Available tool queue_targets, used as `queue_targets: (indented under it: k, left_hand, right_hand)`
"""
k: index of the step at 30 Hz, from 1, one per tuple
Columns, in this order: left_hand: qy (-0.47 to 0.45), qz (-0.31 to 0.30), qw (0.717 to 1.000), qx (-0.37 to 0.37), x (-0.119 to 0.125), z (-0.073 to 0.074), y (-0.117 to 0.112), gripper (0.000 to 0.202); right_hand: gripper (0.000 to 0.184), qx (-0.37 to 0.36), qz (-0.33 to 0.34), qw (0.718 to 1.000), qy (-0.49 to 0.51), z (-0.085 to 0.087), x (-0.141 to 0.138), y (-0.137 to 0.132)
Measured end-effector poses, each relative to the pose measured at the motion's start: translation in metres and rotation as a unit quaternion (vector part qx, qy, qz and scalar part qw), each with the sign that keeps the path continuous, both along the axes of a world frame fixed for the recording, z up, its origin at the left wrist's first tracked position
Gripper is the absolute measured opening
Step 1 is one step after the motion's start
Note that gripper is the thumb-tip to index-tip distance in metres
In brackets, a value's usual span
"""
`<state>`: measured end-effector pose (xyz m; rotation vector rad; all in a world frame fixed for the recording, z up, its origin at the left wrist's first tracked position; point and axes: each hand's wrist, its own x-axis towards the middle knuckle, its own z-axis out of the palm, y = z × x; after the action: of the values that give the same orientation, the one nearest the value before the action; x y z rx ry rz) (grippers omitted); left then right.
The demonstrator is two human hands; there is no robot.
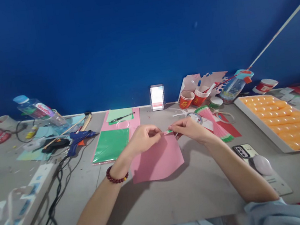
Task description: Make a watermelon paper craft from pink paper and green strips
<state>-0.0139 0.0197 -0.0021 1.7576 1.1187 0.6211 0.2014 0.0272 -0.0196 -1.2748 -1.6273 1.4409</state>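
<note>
A sheet of pink paper [161, 161] hangs from my fingers just over the table, its lower edge slightly curled. My left hand [145, 139], with a dark red bead bracelet [116, 175] at the wrist, is closed in a pinch at the sheet's top edge. At the upper right corner my right hand [187, 127] is also closed, thumb against fingers. Between the two hands shows a narrow strip [167, 132] with pink, white and green on it; whether it is part of the sheet I cannot tell. My fingers partly cover that edge.
Left lie a green paper pack [111, 144], a pen [123, 117], a blue glue gun [81, 137] and a power strip [23, 204] with cables. Right are pleated pink-green paper [219, 127], red paper cups [186, 99], a phone [244, 150] and an orange cushioned tray [285, 119].
</note>
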Motion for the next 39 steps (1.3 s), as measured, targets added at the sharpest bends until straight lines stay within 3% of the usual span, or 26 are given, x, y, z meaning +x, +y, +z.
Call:
queue_targets:
  k: [13,25,30,34,39]
  left_hand:
    - [-0.045,-0.010,0.999,0.003,0.007,-0.007,0.001,0.023]
    - [-0.065,0.023,0.997,0.039,0.012,-0.007,-0.002,0.012]
    - [-0.065,0.024,0.997,0.031,0.012,-0.007,-0.001,0.012]
    - [-0.054,0.026,0.998,0.028,0.012,-0.006,-0.001,0.012]
    - [-0.056,0.019,0.998,0.021,0.011,-0.006,-0.002,0.012]
  right_hand:
    - [0.019,0.119,-0.032,0.988,-0.092,0.014,-0.010,-0.014]
    - [0.018,0.115,-0.032,0.991,-0.059,0.009,-0.010,-0.012]
    - [0.014,0.161,-0.071,0.984,-0.016,0.009,-0.014,-0.013]
    - [0.004,0.214,-0.064,0.975,0.007,0.009,-0.014,-0.014]
    - [0.005,0.234,-0.050,0.971,0.015,0.009,-0.012,-0.013]
